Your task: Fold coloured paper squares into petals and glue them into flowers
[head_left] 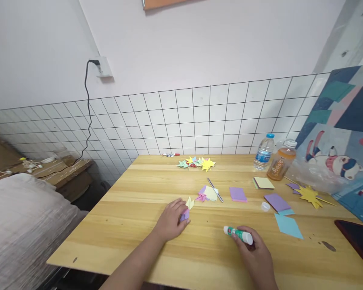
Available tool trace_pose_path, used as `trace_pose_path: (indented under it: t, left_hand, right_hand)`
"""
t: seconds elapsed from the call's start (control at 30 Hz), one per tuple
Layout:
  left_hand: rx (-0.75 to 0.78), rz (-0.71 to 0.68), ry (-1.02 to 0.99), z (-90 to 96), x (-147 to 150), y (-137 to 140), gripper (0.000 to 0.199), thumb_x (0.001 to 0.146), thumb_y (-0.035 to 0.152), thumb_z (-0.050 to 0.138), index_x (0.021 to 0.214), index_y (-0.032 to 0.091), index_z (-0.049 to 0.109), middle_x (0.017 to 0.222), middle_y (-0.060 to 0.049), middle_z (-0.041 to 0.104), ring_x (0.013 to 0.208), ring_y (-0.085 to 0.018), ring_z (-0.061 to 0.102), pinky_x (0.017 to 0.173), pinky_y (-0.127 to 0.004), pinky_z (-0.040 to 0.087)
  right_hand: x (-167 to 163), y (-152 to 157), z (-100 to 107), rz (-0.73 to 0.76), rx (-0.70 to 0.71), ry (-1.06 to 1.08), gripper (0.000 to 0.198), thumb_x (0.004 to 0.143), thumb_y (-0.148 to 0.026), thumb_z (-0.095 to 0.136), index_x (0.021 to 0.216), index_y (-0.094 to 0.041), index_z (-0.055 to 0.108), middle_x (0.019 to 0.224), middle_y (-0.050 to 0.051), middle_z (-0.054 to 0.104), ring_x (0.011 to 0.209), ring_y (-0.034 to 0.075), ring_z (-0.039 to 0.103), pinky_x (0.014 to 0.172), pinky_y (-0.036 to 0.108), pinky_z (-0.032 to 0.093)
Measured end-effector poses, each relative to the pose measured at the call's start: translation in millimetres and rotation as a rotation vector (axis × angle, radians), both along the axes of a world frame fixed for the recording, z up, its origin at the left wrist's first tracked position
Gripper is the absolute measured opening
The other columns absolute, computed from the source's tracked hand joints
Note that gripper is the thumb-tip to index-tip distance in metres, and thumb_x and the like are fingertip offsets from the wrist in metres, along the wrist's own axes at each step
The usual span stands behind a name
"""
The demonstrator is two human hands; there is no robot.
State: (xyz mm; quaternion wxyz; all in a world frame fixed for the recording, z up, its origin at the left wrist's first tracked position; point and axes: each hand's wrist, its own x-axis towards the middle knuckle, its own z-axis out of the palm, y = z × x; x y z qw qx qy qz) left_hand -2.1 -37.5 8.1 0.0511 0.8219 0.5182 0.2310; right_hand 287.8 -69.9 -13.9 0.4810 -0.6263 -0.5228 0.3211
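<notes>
Now the right hand point(256, 251) pinches the glue stick point(237, 233), the left hand point(170, 220) grips folded paper point(185, 215); squeezing too hard could squash its thin folds

1. Hands: two, left hand point(171, 219) and right hand point(255, 251).
2. Glue stick point(237, 233): one.
3. Loose round cap point(265, 206): one.
4. Bottles: two, comprising one blue-capped bottle point(264, 153) and one white-capped bottle point(280, 165).
5. Marker point(171, 154): one.
6. Slim pen-like tool point(215, 190): one.
7. Light-blue squares point(288, 226): two, one partly covered.
8. Folded-paper cluster point(207, 164) at the back: one; pieces overlapping, uncountable.
9. Bench point(124, 231): one.
10. Wall socket point(104, 67): one.
11. Black cord point(88, 102): one.
</notes>
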Motion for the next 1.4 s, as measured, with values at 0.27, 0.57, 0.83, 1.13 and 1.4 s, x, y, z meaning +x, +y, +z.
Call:
trace_pose_path:
  t: [0.27, 0.57, 0.83, 1.13, 1.4]
  left_hand:
    - [-0.064, -0.111, 0.076, 1.2, 20.1, -26.9, 0.056, 0.08, 0.053, 0.051, 0.129, 0.024, 0.045, 0.133, -0.009, 0.05, 0.123, -0.029, 0.041, 0.104, -0.051, 0.03]
    - [-0.1, -0.148, 0.101, -10.8, 47.3, -45.2, 0.052, 0.088, 0.049, 0.043, 0.134, 0.025, 0.039, 0.141, -0.005, 0.042, 0.131, -0.025, 0.033, 0.11, -0.05, 0.023]
    - [-0.078, -0.142, 0.136, -11.4, 46.8, -45.9, 0.054, 0.087, 0.05, 0.044, 0.136, 0.026, 0.037, 0.141, -0.005, 0.042, 0.13, -0.026, 0.033, 0.109, -0.05, 0.024]
    - [-0.102, -0.151, 0.146, -5.4, 49.0, -47.1, 0.06, 0.085, 0.055, 0.043, 0.137, 0.026, 0.034, 0.141, -0.006, 0.04, 0.131, -0.027, 0.032, 0.109, -0.052, 0.022]
    - [-0.191, -0.147, 0.122, -3.9, 50.7, -46.3, 0.06, 0.086, 0.056, 0.041, 0.137, 0.027, 0.033, 0.143, -0.006, 0.039, 0.133, -0.028, 0.028, 0.11, -0.055, 0.017]
  right_hand:
    - [-7.5, -5.1, 4.8, -0.005, 0.048, 0.116, 0.039, 0.07, -0.057, 0.057, 0.078, -0.019, 0.058, 0.064, 0.001, 0.062, 0.06, 0.018, 0.058, 0.054, 0.025, 0.047]
    - [-39.2, 18.9, 35.9, 0.202, 0.193, -0.29, 0.027, 0.08, -0.045, 0.053, 0.089, -0.02, 0.059, 0.058, -0.002, 0.061, 0.049, 0.014, 0.054, 0.049, 0.022, 0.041]
    - [-53.8, 35.6, 13.0, 0.244, 0.347, -0.514, 0.021, 0.085, -0.039, 0.048, 0.08, -0.02, 0.056, 0.061, 0.0, 0.062, 0.056, 0.014, 0.057, 0.055, 0.022, 0.039]
    - [-57.8, 34.9, 9.5, 0.248, 0.362, -0.699, 0.023, 0.086, -0.041, 0.048, 0.08, -0.02, 0.055, 0.059, -0.001, 0.062, 0.057, 0.015, 0.059, 0.054, 0.023, 0.034]
    - [-60.9, 40.3, 9.1, 0.265, 0.361, -0.803, 0.022, 0.086, -0.04, 0.049, 0.077, -0.02, 0.054, 0.059, 0.0, 0.063, 0.056, 0.015, 0.061, 0.052, 0.024, 0.031]
